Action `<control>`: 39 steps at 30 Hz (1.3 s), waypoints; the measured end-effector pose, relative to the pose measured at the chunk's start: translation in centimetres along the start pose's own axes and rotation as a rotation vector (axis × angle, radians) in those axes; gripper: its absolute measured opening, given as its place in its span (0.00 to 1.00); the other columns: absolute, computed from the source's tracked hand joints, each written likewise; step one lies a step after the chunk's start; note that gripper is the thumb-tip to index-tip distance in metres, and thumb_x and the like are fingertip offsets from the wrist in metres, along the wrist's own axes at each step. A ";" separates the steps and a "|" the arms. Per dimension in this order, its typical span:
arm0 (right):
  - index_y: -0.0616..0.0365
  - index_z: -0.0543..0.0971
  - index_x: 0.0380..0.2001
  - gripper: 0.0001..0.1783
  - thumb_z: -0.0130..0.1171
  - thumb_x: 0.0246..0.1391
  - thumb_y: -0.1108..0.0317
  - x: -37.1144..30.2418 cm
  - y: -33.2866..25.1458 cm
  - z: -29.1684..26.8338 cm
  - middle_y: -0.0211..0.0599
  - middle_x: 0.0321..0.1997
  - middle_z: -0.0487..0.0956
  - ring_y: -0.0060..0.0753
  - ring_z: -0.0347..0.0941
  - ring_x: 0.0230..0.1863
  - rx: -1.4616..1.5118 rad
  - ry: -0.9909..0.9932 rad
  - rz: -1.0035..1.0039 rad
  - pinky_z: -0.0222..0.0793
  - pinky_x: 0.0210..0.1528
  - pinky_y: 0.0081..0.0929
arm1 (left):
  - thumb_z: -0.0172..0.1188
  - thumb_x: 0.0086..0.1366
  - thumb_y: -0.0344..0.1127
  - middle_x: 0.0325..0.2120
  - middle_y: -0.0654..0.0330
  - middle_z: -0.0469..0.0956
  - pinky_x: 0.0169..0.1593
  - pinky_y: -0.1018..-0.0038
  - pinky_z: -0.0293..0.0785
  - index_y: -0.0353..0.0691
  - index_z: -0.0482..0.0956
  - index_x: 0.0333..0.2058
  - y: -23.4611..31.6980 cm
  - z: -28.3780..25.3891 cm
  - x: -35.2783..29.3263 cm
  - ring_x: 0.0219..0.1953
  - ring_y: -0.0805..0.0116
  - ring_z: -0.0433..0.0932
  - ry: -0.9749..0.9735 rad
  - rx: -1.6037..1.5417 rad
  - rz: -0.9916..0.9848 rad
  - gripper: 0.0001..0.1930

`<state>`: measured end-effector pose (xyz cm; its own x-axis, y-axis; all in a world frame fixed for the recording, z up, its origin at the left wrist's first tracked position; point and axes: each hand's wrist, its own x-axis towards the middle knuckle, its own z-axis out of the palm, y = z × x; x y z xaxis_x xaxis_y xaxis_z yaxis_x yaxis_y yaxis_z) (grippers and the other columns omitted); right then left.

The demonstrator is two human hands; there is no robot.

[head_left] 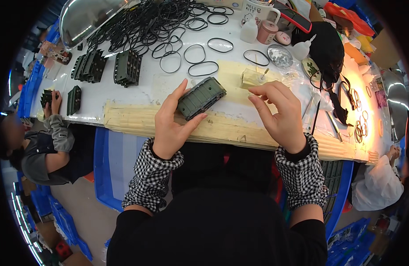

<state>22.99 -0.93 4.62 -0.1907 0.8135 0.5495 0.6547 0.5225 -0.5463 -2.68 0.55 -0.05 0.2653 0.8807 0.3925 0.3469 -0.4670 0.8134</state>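
My left hand grips a dark green ribbed plastic shell, thumb along its near edge and fingers at its far left side. The long rectangular piece is tilted above the table's front edge and has small round holes in it. My right hand hovers to the right of the shell, thumb and forefinger drawn close in a pinch. Whatever lies between those fingertips is too small to make out. Just beyond them stands a small yellowish block with a thin stick rising near it.
Black rubber bands lie in loops and a heap at the back. Stacked green shells stand at the left. A mug, a squeeze bottle and tweezers are at the right. Two co-workers sit at either side.
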 end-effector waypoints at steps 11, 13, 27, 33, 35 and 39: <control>0.61 0.80 0.31 0.05 0.65 0.50 0.72 -1.2 -0.1 -0.2 0.37 0.29 0.78 0.40 0.75 0.31 0.032 0.022 0.066 0.70 0.33 0.30 | 0.72 0.51 0.29 0.44 0.45 0.77 0.45 0.68 0.78 0.34 0.64 0.61 0.7 1.6 0.2 0.43 0.55 0.80 0.152 0.301 0.130 0.38; 0.61 0.80 0.31 0.06 0.65 0.50 0.72 -1.4 -0.1 -0.1 0.37 0.29 0.78 0.40 0.75 0.32 0.032 0.019 0.067 0.70 0.33 0.31 | 0.72 0.51 0.29 0.43 0.45 0.77 0.45 0.68 0.77 0.33 0.65 0.60 0.8 1.6 0.3 0.41 0.54 0.80 0.145 0.341 0.148 0.38; 0.53 0.72 0.55 0.37 0.71 0.36 0.75 1.2 -0.9 2.3 0.41 0.53 0.74 0.47 0.72 0.51 0.175 -0.084 -0.218 0.71 0.52 0.36 | 0.69 0.54 0.22 0.48 0.53 0.77 0.55 0.76 0.72 0.29 0.65 0.60 3.2 -2.7 2.3 0.49 0.72 0.76 -0.294 -0.473 -0.292 0.35; 0.59 0.74 0.50 0.32 0.68 0.35 0.78 1.1 -0.9 0.0 0.43 0.47 0.76 0.45 0.73 0.49 0.321 -0.162 -0.191 0.71 0.50 0.33 | 0.71 0.53 0.24 0.52 0.55 0.74 0.57 0.75 0.70 0.31 0.65 0.60 5.3 -2.6 2.7 0.52 0.72 0.74 -0.448 -0.703 -0.341 0.37; 0.61 0.74 0.50 0.31 0.66 0.35 0.79 0.6 -0.9 -0.3 0.43 0.47 0.76 0.42 0.75 0.48 0.360 -0.095 -0.139 0.73 0.49 0.31 | 0.72 0.52 0.26 0.54 0.55 0.71 0.58 0.73 0.70 0.32 0.66 0.59 5.2 -1.6 2.6 0.55 0.71 0.72 -0.430 -0.711 -0.112 0.36; 0.62 0.74 0.51 0.32 0.63 0.35 0.81 -0.3 -0.8 -1.0 0.42 0.48 0.76 0.38 0.75 0.48 0.407 -0.084 -0.037 0.74 0.47 0.29 | 0.74 0.48 0.26 0.58 0.54 0.66 0.59 0.68 0.70 0.33 0.67 0.56 3.9 0.5 2.4 0.59 0.66 0.69 -0.301 -0.479 0.145 0.36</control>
<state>23.24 -1.86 5.50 -0.2792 0.8012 0.5292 0.3070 0.5967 -0.7414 -0.22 0.81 3.90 0.5479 0.7165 0.4317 -0.1387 -0.4311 0.8916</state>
